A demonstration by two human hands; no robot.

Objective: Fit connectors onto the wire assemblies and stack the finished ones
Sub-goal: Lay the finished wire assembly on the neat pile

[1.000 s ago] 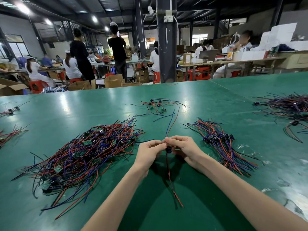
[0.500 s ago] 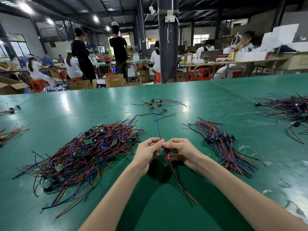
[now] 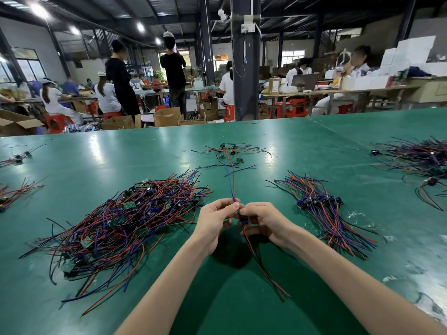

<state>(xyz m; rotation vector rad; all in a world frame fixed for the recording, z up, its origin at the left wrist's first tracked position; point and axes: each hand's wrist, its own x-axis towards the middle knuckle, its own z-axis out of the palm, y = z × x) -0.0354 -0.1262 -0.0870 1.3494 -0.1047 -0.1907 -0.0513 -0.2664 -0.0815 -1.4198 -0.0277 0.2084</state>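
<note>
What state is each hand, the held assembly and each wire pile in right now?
left hand: pinches the held wire assembly just above the connector.
right hand: grips the connector.
connector: between both hands' fingertips; whether it is fully seated cannot be told.
held wire assembly: lifted, wires running out above and below the hands.
left pile: loose, tangled.
right stack: roughly aligned, connectors side by side.

Two slender forearms are seen bare along their whole visible length, ending in a bare left hand [image 3: 213, 221] and right hand [image 3: 264, 220].
</note>
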